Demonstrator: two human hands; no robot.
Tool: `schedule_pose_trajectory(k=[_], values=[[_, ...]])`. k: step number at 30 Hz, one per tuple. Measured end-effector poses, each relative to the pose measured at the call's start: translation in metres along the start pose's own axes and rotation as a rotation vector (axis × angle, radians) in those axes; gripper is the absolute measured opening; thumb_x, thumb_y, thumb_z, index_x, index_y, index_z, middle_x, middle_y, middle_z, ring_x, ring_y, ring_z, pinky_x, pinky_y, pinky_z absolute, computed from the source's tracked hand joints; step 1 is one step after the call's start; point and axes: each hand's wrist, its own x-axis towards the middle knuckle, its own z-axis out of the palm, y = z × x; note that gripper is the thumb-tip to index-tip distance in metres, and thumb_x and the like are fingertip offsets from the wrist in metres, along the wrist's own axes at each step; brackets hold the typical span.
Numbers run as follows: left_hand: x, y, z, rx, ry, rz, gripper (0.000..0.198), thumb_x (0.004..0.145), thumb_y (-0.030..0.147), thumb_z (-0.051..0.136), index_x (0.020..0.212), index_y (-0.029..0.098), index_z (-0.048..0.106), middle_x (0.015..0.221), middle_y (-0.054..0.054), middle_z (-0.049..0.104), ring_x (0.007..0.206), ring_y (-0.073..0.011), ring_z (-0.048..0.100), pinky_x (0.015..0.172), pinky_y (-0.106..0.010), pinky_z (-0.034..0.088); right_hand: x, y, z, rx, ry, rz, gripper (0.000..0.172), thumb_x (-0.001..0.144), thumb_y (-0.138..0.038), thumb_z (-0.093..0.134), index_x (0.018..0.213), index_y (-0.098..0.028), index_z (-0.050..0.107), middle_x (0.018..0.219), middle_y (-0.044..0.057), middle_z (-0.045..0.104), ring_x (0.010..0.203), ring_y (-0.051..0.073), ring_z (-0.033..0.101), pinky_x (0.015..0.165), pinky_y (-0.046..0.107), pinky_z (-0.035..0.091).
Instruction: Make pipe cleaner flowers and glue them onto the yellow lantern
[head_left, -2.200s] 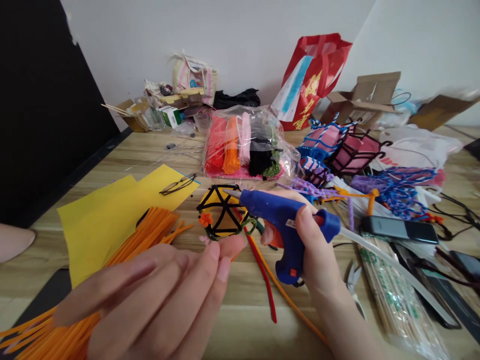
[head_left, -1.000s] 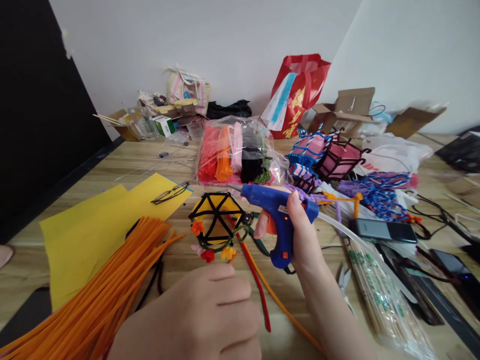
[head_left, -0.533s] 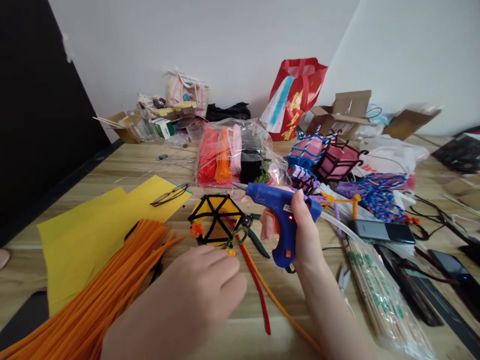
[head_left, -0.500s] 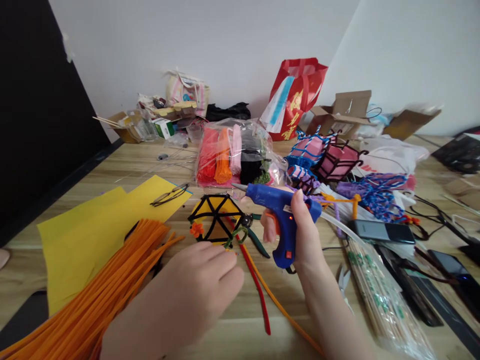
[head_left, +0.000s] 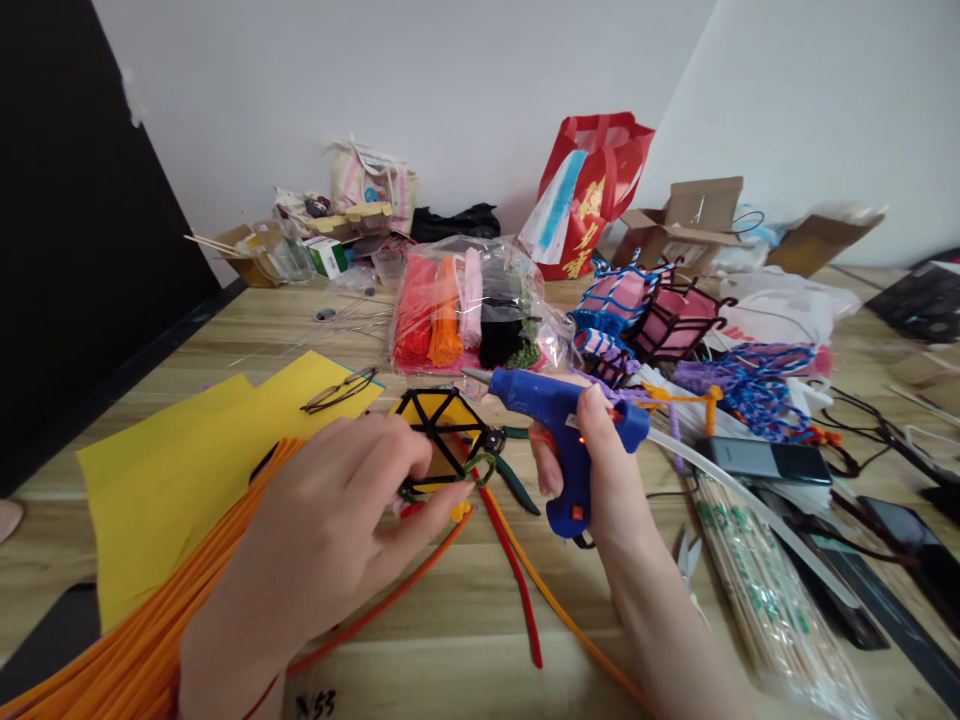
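My right hand (head_left: 592, 450) is wrapped round the handle of a blue hot glue gun (head_left: 576, 455), its nozzle pointing left and a clear glue stick (head_left: 757, 520) trailing from its back. A small red light shows on the gun. My left hand (head_left: 337, 510) is curled over the left side of a black-edged yellow piece (head_left: 442, 425) made with pipe cleaners. Its fingertips are partly hidden, and what they hold cannot be made out. A green pipe-cleaner loop (head_left: 480, 470) lies by the thumb tip, with a small yellow bit (head_left: 460, 512) just below.
Green-handled pliers (head_left: 517, 485) lie behind the glue gun. Red (head_left: 517, 570) and orange pipe cleaners (head_left: 570, 620) stretch toward me. Left are a bundle of orange pipe cleaners (head_left: 150, 610), yellow sheets (head_left: 180, 460) and glasses (head_left: 341, 390). Scissors (head_left: 686, 560) and bagged sticks (head_left: 765, 590) lie right.
My left hand has moved left and up, over where an orange flower showed on the yellow piece. An orange-red pipe cleaner has come into view below it. The glue gun has barely moved.
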Motion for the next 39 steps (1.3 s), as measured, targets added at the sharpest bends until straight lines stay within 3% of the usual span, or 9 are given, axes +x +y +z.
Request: schedule_pose_trajectory(k=[2,5,11,15,18,23,28,33,39], values=[[0.001,0.0,0.003,0.042,0.021,0.068,0.029,0.095,0.014,0.056,0.07,0.021,0.043,0.063,0.004,0.048,0.059,-0.0131,0.045,0.06,-0.029,0.039,-0.001,0.0,0.001,0.017,-0.01,0.004,0.046,0.088,-0.066,0.058,0.094,-0.021,0.062,0.038,-0.008,0.05,0.029,0.009,0.042,0.032,0.018,0.033],[0.002,0.003,0.005,0.072,0.021,0.133,0.032,0.094,0.005,0.05,0.066,0.021,0.042,0.059,0.004,0.047,0.057,-0.0131,0.043,0.057,-0.03,0.036,-0.003,0.001,0.001,0.03,-0.032,0.004,0.045,0.089,-0.066,0.057,0.093,-0.021,0.063,0.038,-0.008,0.05,0.03,0.009,0.042,0.033,0.018,0.034],[0.003,0.006,0.006,0.078,0.006,0.136,0.039,0.095,0.007,0.041,0.06,0.022,0.037,0.051,0.005,0.039,0.048,-0.0117,0.033,0.05,-0.029,0.031,-0.003,0.003,-0.002,0.044,-0.086,-0.009,0.045,0.093,-0.063,0.052,0.095,-0.02,0.062,0.042,-0.007,0.052,0.034,0.009,0.047,0.038,0.019,0.038],[0.006,0.005,0.008,0.109,-0.017,0.109,0.041,0.099,0.012,0.037,0.06,0.022,0.039,0.051,0.004,0.041,0.048,-0.0115,0.036,0.05,-0.028,0.033,-0.005,0.003,-0.002,0.062,-0.102,-0.019,0.043,0.095,-0.061,0.05,0.102,-0.021,0.064,0.044,-0.007,0.054,0.036,0.009,0.047,0.04,0.02,0.039],[0.005,0.005,0.009,0.142,0.036,0.121,0.042,0.103,0.019,0.041,0.061,0.021,0.041,0.052,0.004,0.043,0.049,-0.0116,0.039,0.05,-0.028,0.033,-0.005,0.002,-0.001,0.067,-0.093,-0.018,0.043,0.094,-0.062,0.052,0.103,-0.022,0.064,0.044,-0.007,0.054,0.036,0.011,0.047,0.04,0.022,0.04],[-0.001,0.007,0.005,0.112,0.1,0.157,0.041,0.095,0.021,0.063,0.062,0.021,0.04,0.055,0.006,0.042,0.053,-0.0107,0.042,0.053,-0.028,0.033,-0.006,-0.001,0.002,0.048,-0.071,0.0,0.042,0.09,-0.065,0.055,0.086,-0.025,0.064,0.042,-0.005,0.054,0.035,0.012,0.049,0.04,0.024,0.039],[-0.002,0.008,0.002,0.074,0.054,0.147,0.029,0.097,0.016,0.059,0.069,0.019,0.053,0.055,0.006,0.043,0.051,-0.0103,0.041,0.052,-0.029,0.032,-0.006,-0.003,0.006,0.036,-0.049,0.008,0.044,0.088,-0.067,0.056,0.09,-0.024,0.065,0.04,-0.006,0.053,0.032,0.013,0.046,0.038,0.025,0.041],[-0.007,0.008,0.004,0.088,0.03,0.131,0.02,0.097,0.021,0.059,0.078,0.018,0.06,0.055,0.005,0.048,0.054,-0.0118,0.05,0.054,-0.03,0.036,-0.005,-0.002,0.007,0.049,-0.045,-0.008,0.045,0.089,-0.064,0.057,0.099,-0.021,0.066,0.04,-0.007,0.053,0.032,0.012,0.046,0.039,0.023,0.041],[-0.009,0.006,0.004,0.086,0.02,0.212,0.012,0.095,0.009,0.058,0.085,0.016,0.058,0.068,0.002,0.061,0.061,-0.0111,0.057,0.056,-0.03,0.039,-0.006,-0.001,0.006,0.029,-0.048,-0.002,0.042,0.089,-0.062,0.058,0.101,-0.022,0.067,0.042,-0.007,0.053,0.033,0.012,0.046,0.039,0.024,0.04]])
